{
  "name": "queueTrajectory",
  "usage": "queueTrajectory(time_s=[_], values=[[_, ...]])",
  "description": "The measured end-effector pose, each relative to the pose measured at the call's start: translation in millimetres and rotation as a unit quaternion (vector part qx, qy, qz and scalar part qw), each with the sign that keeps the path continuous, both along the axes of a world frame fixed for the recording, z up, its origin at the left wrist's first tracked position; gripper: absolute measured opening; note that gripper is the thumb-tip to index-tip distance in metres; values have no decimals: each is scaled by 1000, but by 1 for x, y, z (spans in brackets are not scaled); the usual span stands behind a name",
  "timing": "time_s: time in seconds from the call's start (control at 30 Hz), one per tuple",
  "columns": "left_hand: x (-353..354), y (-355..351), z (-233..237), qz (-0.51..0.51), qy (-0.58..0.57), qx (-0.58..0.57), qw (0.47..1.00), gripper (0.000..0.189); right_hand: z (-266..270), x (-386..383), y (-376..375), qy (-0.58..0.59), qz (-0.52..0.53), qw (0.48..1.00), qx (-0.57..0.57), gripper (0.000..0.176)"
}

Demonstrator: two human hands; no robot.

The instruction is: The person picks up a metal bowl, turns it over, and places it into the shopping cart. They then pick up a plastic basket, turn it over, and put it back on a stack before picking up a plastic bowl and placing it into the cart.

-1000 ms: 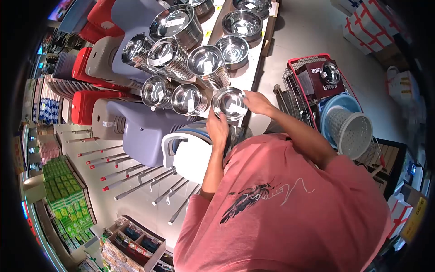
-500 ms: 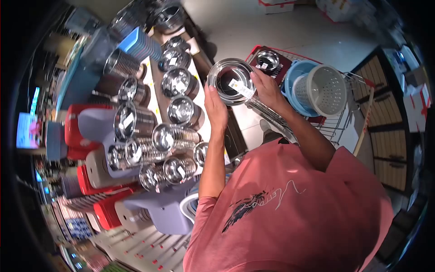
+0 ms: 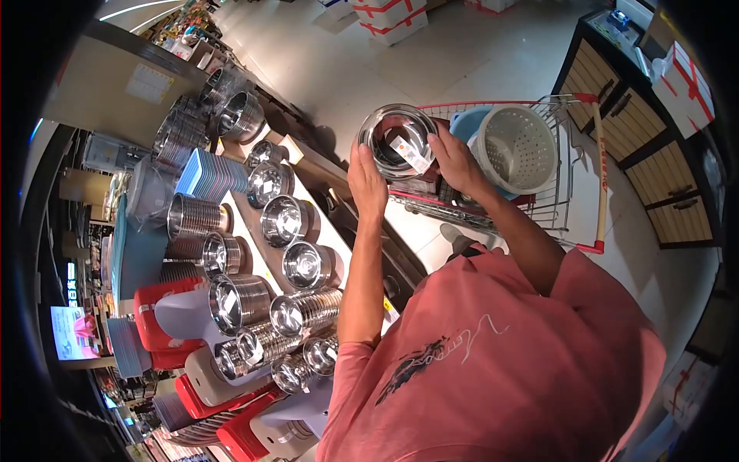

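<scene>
A shiny stainless steel bowl with a white label is held between my two hands, its open side facing me. My left hand is closed on the left side of the rim. On the right side, my right hand grips the rim with the thumb near the label. Just beyond and to the right is a shopping cart carrying a light grey perforated basket and a blue basin, the basin partly hidden behind the basket.
On the left, a display shelf bears several steel bowls and stacked steel basins. Blue plastic baskets and red stools stand farther left. Wooden-front cabinets line the right; taped white boxes sit on the floor ahead.
My view has turned, so the shelf appears lower and the cart shifts left in view. Both hands keep hold of the bowl, which now overlaps the cart's near end.
</scene>
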State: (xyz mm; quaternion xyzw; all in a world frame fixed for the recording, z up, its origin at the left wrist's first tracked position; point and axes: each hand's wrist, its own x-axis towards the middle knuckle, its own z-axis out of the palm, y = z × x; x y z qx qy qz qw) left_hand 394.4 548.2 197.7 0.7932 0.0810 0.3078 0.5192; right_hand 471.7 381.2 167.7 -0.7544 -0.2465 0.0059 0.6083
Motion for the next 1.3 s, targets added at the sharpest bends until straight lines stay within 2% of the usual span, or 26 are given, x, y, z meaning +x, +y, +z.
queueTrajectory(time_s=[0.03,0.13,0.2,0.37,0.43,0.57,0.67,0.73,0.77,0.83,0.87,0.93,0.97,1.03,1.17,1.23,1.27,1.3], values=[[3,0,0,0,2,0,1000,46,-2,2,0,40,8,998,-40,37],[9,0,-6,16,62,12,998,40,-3,3,7,101,2,994,-32,36],[14,0,-17,15,64,-51,997,41,-8,4,13,120,1,993,-22,36],[17,-2,-22,66,19,11,998,44,-5,-5,21,204,43,977,41,34],[18,-2,-22,95,3,30,995,43,-7,-6,25,134,77,987,45,37],[21,9,-23,77,7,-9,997,42,-4,-3,23,139,107,982,65,40],[22,14,-23,76,30,-34,996,39,-8,4,21,159,122,979,26,50],[23,19,-19,49,59,-30,997,34,-16,8,23,-87,47,994,50,71],[22,18,-20,47,59,-30,997,34,-21,11,22,-87,45,994,50,71],[14,2,5,-8,53,-166,985,29,-22,12,21,-158,-9,987,11,100],[15,2,1,-9,54,-167,984,29,-23,12,20,-157,-10,987,10,100],[18,3,-5,-24,75,-296,952,27,-18,9,15,-139,2,990,20,109],[18,5,-9,-24,76,-298,951,27,-15,9,12,-138,2,990,18,109],[16,6,-7,-70,128,-377,915,27,-8,9,6,-28,49,998,-24,103],[15,4,-7,-81,109,-381,915,28,-14,12,9,-88,31,995,-22,96],[16,8,-14,-6,32,-193,981,33,-16,17,17,-204,5,978,46,87],[16,11,-17,-7,32,-193,981,33,-17,20,17,-204,4,978,45,87],[13,13,-13,17,35,-62,997,36,-15,22,16,-60,35,997,13,69]])
